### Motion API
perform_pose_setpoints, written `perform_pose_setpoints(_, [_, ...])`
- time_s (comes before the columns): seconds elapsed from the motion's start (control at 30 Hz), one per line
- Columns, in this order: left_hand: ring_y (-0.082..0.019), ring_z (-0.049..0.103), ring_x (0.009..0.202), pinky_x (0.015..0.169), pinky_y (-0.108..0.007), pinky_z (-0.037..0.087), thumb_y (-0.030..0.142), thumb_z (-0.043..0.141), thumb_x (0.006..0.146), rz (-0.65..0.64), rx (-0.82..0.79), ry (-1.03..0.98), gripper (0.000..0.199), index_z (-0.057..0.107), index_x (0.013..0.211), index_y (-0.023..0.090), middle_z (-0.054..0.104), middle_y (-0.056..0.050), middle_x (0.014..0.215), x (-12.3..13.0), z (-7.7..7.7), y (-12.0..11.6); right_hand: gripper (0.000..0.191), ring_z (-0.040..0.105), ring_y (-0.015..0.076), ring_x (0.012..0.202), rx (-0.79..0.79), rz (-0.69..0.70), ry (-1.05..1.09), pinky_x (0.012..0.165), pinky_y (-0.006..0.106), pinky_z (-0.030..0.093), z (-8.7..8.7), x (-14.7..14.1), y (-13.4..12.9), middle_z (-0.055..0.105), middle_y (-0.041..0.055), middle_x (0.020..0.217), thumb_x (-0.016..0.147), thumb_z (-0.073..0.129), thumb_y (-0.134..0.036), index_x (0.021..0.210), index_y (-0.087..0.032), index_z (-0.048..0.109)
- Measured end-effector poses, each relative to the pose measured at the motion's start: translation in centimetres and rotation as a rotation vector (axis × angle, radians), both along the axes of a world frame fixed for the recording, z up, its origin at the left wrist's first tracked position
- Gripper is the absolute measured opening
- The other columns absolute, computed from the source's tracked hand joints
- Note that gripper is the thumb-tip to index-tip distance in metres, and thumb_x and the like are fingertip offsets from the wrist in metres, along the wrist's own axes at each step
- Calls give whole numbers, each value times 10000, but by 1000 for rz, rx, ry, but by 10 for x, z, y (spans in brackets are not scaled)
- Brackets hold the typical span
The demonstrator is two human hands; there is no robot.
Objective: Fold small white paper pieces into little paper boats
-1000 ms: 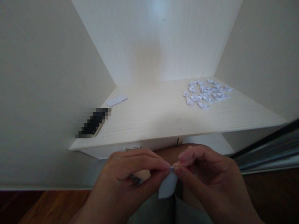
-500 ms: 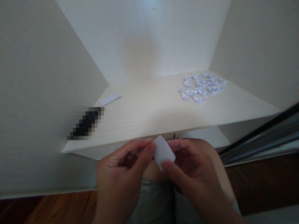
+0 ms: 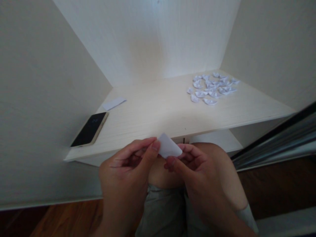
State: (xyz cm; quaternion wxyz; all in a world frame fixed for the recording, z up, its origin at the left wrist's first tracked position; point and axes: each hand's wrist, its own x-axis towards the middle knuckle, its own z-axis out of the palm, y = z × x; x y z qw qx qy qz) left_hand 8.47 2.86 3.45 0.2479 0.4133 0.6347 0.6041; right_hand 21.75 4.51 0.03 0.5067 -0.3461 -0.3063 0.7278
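Small folded white paper piece (image 3: 169,147) is now up btwn both hands, broad flat face to the cam, one corner pointing up & away. Vs a sec ago: it hung below the touching fingertips; now it's lifted & turned, hands slightly apart w/ the paper bridging the gap. Lower tip, visible half a sec ago, no longer shows; can't tell if it's folded under or just tilted/hidden. Means the piece is still being worked in the air, prob. mid-fold, no boat shape in it yet.

L hand (image 3: 128,177): thumb & index closed in a light pinch on the paper's L edge. R hand (image 3: 202,181): thumb on the lower R edge, fingers behind, also pinched shut on it; other fingers loosely curled.

Piece sits just past the near edge of the wooden desktop (image 3: 148,108), on the wearer's side, above the lap w/ grey-green shorts (image 3: 168,210). Beyond & R of the grip: cluster of mini origami paper boats (image 3: 213,86), some touching. Beyond & L: flat white paper strip (image 3: 115,103); nearer, also L, smartphone (image 3: 90,129) lying face up.

Text: faint marks on phone screen, maybe a clock, illegible. No brand or label readable; none seen on paper.
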Motion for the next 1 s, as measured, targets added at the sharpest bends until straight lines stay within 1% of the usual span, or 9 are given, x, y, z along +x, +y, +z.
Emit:
perform_pose_setpoints(0.27, [-166,776,683,585,-198,626,386,906,841,-2,-34,34,157,876,913,249,825,3,763,0,0,1,285,775,155,819,-2,2,28,760,246,609,-2,4,2,829,4,902,779,955,-253,1009,-226,787])
perform_pose_setpoints(0.37, [-162,776,677,573,-185,621,398,909,846,-38,-31,18,154,872,909,262,803,19,716,-3,-2,2,238,781,149,829,65,-28,7,755,234,614,-3,4,1,827,-9,899,813,927,-243,1011,-248,796])
perform_pose_setpoints(0.47, [-141,768,656,564,-156,607,398,918,847,-127,-29,57,154,866,907,266,805,20,719,-13,-4,0,213,781,149,775,163,-97,-129,676,218,615,-5,8,-1,827,1,883,823,906,-248,1009,-254,803])
perform_pose_setpoints(0.57, [-120,777,649,584,-127,611,356,926,841,-218,-20,150,200,863,1022,301,835,28,793,-27,-1,-5,242,799,170,734,319,-166,-287,620,221,635,-6,17,-4,836,12,867,809,874,-214,1036,-255,802])
perform_pose_setpoints(0.7, [-101,802,732,655,-107,624,277,868,892,-371,36,403,244,849,1096,411,856,73,904,-42,4,-16,292,803,151,704,673,-247,-553,608,183,635,-4,34,-9,838,-19,841,808,789,-102,1043,-274,787])
perform_pose_setpoints(0.77, [-94,796,788,670,-112,620,226,813,938,-464,113,542,256,836,1098,424,844,84,946,-45,6,-21,324,785,123,659,833,-207,-640,586,152,611,-2,42,-9,829,-49,811,824,750,-58,1053,-287,762])
perform_pose_setpoints(0.83, [-89,782,792,671,-125,618,175,766,971,-543,187,611,255,816,1100,389,822,81,933,-45,8,-24,330,777,112,658,943,-133,-674,594,147,603,0,47,-8,826,-61,819,849,708,-37,1056,-292,732])
perform_pose_setpoints(0.93, [-82,769,739,639,-134,622,107,716,986,-598,243,637,257,797,1095,324,806,69,898,-44,10,-30,317,792,143,736,1031,-90,-705,637,191,618,3,52,-7,823,-35,858,869,680,-43,1074,-285,695])
perform_pose_setpoints(1.0, [-101,781,751,615,-161,641,97,697,989,-603,269,652,293,794,1148,323,819,51,931,-46,10,-33,350,789,166,753,1074,-63,-689,648,234,629,6,57,-10,814,-15,876,879,680,-53,1136,-292,677])
